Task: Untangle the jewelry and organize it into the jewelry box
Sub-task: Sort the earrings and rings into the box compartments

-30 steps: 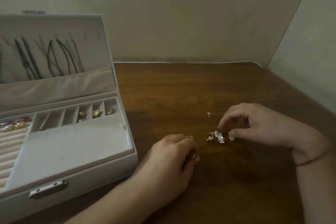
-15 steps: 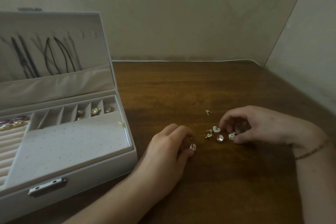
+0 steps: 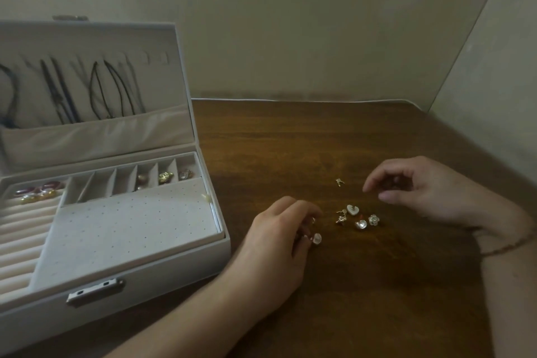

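On the dark wooden table [image 3: 334, 139], our left hand [image 3: 276, 244] pinches a small pale earring [image 3: 317, 238]. At its two o'clock, our right hand [image 3: 418, 189] hovers, fingers loosely curled, empty. Between them lie small gold-and-white earrings [image 3: 359, 217]. At nine o'clock, the white jewelry box [image 3: 162, 267] stands open.

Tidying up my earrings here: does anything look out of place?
Yes. A small pale piece sits on the jewelry box's right rim, not in a compartment, and one tiny gold bit lies apart from the earring cluster on the table.
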